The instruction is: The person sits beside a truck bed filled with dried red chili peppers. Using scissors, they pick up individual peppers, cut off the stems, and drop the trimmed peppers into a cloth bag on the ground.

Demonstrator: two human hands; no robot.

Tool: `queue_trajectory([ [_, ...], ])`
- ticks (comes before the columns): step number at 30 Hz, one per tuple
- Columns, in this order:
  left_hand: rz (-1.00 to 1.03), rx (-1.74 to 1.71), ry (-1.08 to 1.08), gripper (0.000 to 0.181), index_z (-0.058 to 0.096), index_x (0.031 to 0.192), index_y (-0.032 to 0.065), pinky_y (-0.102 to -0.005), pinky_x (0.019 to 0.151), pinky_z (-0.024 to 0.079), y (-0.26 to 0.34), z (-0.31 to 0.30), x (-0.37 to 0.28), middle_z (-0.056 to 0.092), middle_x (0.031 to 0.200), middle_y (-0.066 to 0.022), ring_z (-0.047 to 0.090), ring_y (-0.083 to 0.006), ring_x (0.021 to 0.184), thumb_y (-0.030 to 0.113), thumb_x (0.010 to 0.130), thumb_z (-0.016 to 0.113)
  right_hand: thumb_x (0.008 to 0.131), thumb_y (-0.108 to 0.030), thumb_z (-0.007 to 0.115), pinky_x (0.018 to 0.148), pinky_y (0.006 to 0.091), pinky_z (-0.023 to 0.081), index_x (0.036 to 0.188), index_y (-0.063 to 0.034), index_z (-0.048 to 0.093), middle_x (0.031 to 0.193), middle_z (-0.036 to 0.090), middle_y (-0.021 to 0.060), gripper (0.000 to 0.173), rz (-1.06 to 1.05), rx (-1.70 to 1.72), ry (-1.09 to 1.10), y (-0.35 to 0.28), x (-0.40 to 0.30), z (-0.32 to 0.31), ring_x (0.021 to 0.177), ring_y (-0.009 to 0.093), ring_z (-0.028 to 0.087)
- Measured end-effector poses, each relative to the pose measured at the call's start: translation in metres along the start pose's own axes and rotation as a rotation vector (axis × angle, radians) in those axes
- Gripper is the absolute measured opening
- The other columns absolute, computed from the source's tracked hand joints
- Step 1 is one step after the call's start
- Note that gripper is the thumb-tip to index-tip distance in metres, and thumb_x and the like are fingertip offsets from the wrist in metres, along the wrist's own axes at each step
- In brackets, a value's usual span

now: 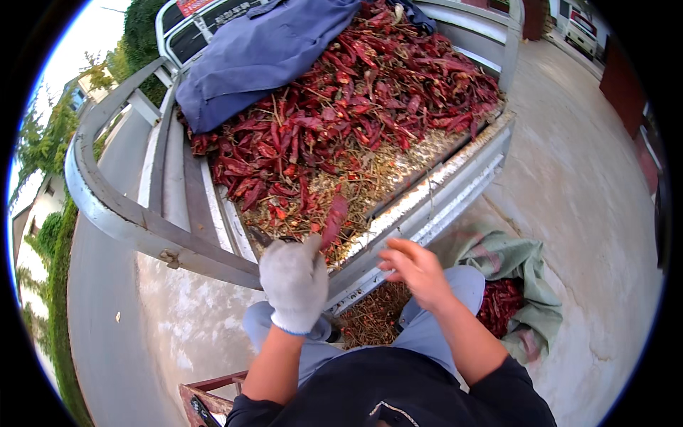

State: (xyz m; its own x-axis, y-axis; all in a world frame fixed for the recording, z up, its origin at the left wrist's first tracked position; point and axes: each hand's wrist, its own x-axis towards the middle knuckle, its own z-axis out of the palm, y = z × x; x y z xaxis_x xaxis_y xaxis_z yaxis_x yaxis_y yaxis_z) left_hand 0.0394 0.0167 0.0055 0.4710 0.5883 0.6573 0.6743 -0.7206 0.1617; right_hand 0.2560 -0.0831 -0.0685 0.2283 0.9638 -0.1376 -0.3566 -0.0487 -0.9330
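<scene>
My left hand (295, 283), in a pale knitted work glove, pinches a dried red chili pepper (335, 219) between thumb and fingers. The pepper points up and away over the near edge of the truck bed. My bare right hand (419, 269) hovers to the right of it, fingers bent and slightly apart, with nothing visible in them. Beyond both hands a large heap of dried red chili peppers (368, 101) fills the truck bed, with stems, seeds and chaff (373, 173) scattered along its near side.
A blue cloth (267, 58) covers the heap's far left. The metal tailgate (427, 197) and curved side rail (122, 213) bound the bed. A green woven sack (539, 304) at my right holds chili peppers (501, 307). Stems (373, 315) lie between my legs; a wooden stool (208, 395) stands lower left.
</scene>
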Motion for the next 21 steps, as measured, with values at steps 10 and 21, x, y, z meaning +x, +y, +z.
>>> queue_trajectory([
  [10,-0.415,-0.630,-0.252,0.040,0.074,0.123,0.0019,-0.0415,0.086,0.056,0.007,0.001,-0.051,0.076,0.102,-0.0128,0.073,-0.0318,0.094,0.011,0.084,0.072,0.113,-0.025,0.053,0.070,0.0244,0.057,0.127,-0.0029,0.063,0.095,0.068,0.0018,0.028,0.073,-0.225,-0.341,-0.009,0.023,0.031,0.080,0.009,0.070],
  [21,-0.295,-0.726,-0.522,0.024,0.080,0.111,0.0060,-0.0401,0.091,0.055,-0.015,-0.010,-0.031,0.076,0.106,-0.0139,0.071,-0.0285,0.103,0.019,0.090,0.075,0.107,-0.029,0.065,0.069,0.0389,0.053,0.098,0.0008,0.060,0.080,0.065,0.0104,0.031,-0.029,-0.648,-0.626,-0.030,0.010,0.046,0.074,0.022,0.067],
])
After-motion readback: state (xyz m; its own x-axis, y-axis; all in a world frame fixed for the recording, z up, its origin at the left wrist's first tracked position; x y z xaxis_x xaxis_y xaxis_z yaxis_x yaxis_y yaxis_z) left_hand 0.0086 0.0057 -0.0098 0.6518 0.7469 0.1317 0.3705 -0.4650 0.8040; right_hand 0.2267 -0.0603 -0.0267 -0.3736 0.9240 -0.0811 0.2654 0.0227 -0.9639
